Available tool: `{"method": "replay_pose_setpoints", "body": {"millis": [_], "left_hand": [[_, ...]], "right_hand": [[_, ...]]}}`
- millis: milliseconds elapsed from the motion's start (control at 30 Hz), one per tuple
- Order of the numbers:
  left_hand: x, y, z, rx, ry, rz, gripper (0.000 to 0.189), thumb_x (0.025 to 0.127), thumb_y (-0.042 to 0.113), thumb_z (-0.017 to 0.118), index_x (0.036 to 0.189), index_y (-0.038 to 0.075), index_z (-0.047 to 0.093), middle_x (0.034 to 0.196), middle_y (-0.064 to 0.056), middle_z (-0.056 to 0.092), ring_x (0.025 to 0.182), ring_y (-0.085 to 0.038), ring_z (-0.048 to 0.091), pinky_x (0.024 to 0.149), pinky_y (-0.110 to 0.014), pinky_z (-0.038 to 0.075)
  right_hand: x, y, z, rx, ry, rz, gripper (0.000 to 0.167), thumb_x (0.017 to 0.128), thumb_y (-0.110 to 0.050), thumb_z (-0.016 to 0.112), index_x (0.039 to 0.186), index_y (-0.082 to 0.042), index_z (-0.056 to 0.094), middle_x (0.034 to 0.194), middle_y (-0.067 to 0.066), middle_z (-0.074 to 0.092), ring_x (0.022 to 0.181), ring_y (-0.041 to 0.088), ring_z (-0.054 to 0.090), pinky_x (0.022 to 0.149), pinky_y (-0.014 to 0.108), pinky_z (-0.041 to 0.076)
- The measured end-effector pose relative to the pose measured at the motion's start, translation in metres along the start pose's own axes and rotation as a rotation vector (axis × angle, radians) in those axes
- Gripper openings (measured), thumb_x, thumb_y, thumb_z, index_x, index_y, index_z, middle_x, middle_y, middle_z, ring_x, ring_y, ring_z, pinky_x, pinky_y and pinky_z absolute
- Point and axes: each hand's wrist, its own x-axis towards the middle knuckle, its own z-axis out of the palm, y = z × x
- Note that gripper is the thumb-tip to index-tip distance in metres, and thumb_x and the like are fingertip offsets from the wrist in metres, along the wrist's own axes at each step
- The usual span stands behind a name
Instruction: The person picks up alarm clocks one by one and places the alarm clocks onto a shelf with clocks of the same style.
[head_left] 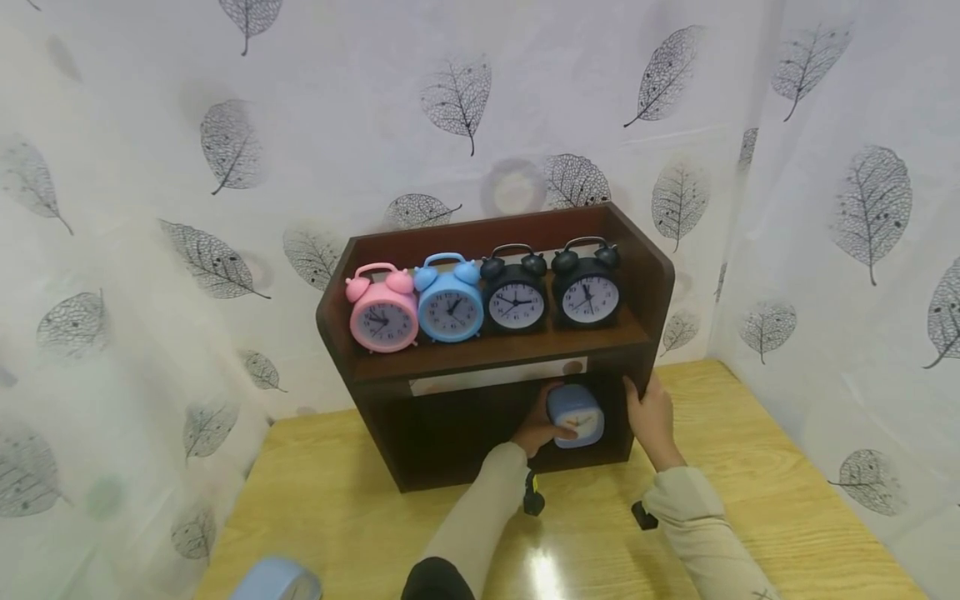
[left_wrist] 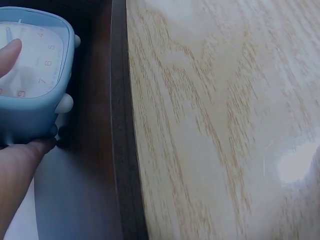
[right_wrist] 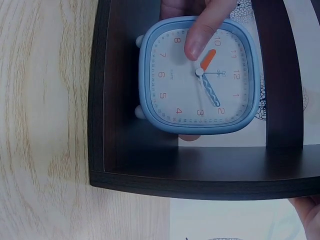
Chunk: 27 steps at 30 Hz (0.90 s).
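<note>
A blue square-faced alarm clock (head_left: 576,421) is in the lower compartment of a dark brown two-tier shelf (head_left: 480,360), near its right side. My left hand (head_left: 538,423) grips it, with the thumb over the white dial in the right wrist view. The clock's two pale feet face the bottom board; whether they touch it I cannot tell. My right hand (head_left: 651,417) holds the front edge of the right side panel (right_wrist: 220,187). Only part of that hand shows in the right wrist view, and some of its fingers are hidden behind the panel.
On the upper tier stand a pink alarm clock (head_left: 384,312), a light blue one (head_left: 450,304) and two black ones (head_left: 515,292). Another pale blue clock (head_left: 273,579) lies at the front left of the wooden table (head_left: 330,475). Leaf-patterned sheeting (head_left: 525,100) hangs behind.
</note>
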Motion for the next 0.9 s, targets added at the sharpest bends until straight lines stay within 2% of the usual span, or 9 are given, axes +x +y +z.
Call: {"method": "replay_pose_setpoints", "body": {"millis": [167,367,633,900], "left_hand": [[-0.001,0.002,-0.001,0.025,-0.022,-0.042,0.099,0.060,-0.016,0.075,0.142,0.020,0.031,0.132,-0.016,0.043,0.113,-0.027,0.046,0.095,-0.043,0.041],[-0.003,0.003,-0.002,0.096,-0.037,-0.055,0.103,0.060,-0.016,0.076,0.143,0.024,0.029,0.137,-0.018,0.041,0.118,-0.031,0.046,0.096,-0.046,0.042],[-0.009,0.004,0.001,0.112,-0.005,-0.053,0.110,0.062,-0.010,0.077,0.149,0.026,0.020,0.143,-0.018,0.037,0.121,-0.032,0.045,0.094,-0.045,0.044],[-0.014,0.005,0.003,0.109,0.010,-0.067,0.114,0.068,-0.006,0.076,0.151,0.030,0.007,0.156,-0.014,0.019,0.137,-0.036,0.031,0.104,-0.050,0.037]], "right_hand": [[-0.001,-0.002,0.000,-0.010,-0.004,0.005,0.028,0.090,-0.008,0.057,0.105,0.016,0.050,0.095,0.043,0.057,0.086,0.061,0.055,0.074,0.063,0.040],[0.000,-0.003,-0.001,-0.010,-0.009,0.009,0.029,0.090,-0.008,0.056,0.106,0.016,0.050,0.096,0.044,0.057,0.088,0.061,0.054,0.075,0.063,0.040],[0.001,-0.001,-0.002,-0.013,-0.007,0.013,0.030,0.090,-0.009,0.057,0.107,0.015,0.050,0.096,0.044,0.057,0.086,0.061,0.054,0.074,0.064,0.040],[0.001,-0.003,-0.002,-0.023,-0.038,0.032,0.036,0.091,-0.011,0.055,0.116,0.014,0.047,0.099,0.045,0.056,0.089,0.061,0.055,0.075,0.064,0.040]]}}
